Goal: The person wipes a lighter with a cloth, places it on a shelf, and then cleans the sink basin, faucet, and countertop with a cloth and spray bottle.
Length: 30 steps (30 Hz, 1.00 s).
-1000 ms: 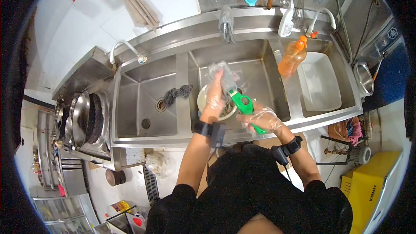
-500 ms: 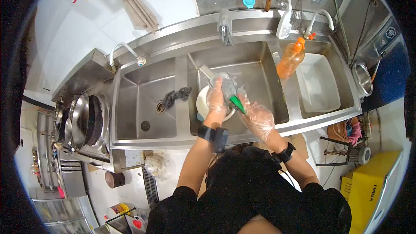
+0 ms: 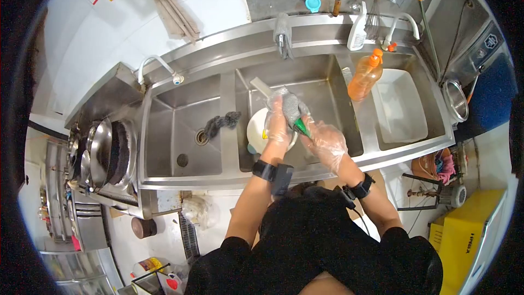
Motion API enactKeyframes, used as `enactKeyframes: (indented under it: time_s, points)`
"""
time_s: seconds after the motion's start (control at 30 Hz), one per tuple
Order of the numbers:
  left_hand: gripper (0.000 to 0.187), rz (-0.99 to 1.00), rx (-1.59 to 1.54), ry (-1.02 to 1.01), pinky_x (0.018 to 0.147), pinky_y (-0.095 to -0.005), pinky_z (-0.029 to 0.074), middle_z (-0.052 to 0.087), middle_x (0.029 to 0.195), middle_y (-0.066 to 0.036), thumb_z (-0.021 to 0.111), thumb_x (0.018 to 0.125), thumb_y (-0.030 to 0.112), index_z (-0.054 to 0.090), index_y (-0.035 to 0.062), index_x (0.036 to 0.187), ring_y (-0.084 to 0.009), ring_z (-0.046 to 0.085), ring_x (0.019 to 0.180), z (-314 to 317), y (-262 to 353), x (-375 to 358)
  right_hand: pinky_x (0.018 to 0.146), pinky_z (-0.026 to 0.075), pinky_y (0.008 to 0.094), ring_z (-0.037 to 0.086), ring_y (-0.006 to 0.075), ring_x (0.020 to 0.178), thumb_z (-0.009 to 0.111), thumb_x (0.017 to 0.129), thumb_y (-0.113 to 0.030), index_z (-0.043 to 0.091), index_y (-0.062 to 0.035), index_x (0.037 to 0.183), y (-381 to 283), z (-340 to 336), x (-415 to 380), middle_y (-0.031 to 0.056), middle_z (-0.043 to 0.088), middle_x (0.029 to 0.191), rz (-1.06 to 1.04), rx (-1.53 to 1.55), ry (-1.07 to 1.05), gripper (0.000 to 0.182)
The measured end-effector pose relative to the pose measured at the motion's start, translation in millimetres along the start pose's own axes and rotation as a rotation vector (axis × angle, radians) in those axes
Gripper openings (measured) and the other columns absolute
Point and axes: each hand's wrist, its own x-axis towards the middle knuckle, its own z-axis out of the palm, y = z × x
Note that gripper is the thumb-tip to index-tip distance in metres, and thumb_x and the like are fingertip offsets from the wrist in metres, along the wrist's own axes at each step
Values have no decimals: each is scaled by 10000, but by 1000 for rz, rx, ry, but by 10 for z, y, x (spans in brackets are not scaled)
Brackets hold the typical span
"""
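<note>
Both my hands wear clear plastic gloves and work over the middle sink basin. My right hand (image 3: pixel 327 143) is closed on the green handle (image 3: pixel 301 127) of what looks like a knife. Its flat, pale blade (image 3: pixel 261 86) points up and left, its middle hidden. Closed around the blade is my left hand (image 3: pixel 278 123), with a grey mesh scouring cloth (image 3: pixel 292 108) pressed against it. Beneath my left hand sits a white bowl (image 3: pixel 255 127) in the basin, partly covered; a yellow patch shows inside it.
A dark scouring pad (image 3: pixel 222 122) lies in the left basin (image 3: pixel 164 131) by its drain. An orange pump bottle (image 3: pixel 364 79) stands on the divider beside a white tub (image 3: pixel 401 106) in the right basin. The covered middle faucet (image 3: pixel 283 38) and a white spray bottle (image 3: pixel 357 33) are behind.
The grey cloth has shifted up along the blade, showing more openly between my hands. Both hands have moved slightly right, and the knife's tilt has changed a little.
</note>
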Motion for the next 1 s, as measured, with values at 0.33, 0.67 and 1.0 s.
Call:
enactKeyframes:
  time_s: [0.33, 0.67, 1.0]
  points:
    - [540, 165, -69, 120, 899, -367, 493, 640, 1122, -80, 543, 938, 502, 554, 41, 1218, -217, 621, 985, -177, 432, -81, 470, 339, 193, 431, 49, 574, 470, 971, -504, 467, -170, 1310, 154, -237, 33, -24, 546, 767, 655, 1699, -368, 476]
    - [388, 1122, 1163, -260, 936, -410, 454, 544, 1279, -139, 629, 830, 162, 557, 82, 1202, -368, 568, 1098, 183, 587, -435, 400, 293, 190, 384, 59, 473, 412, 930, -636, 542, -181, 1064, 199, -164, -46, -34, 471, 657, 771, 2123, -452, 491]
    - [524, 828, 1415, -486, 974, -353, 460, 548, 1300, -97, 694, 686, 96, 594, 127, 1200, -281, 558, 1168, 113, 600, -327, 387, 276, 202, 346, 64, 438, 414, 924, -646, 522, -174, 986, 134, -175, -99, -43, 454, 629, 818, 2143, -462, 487]
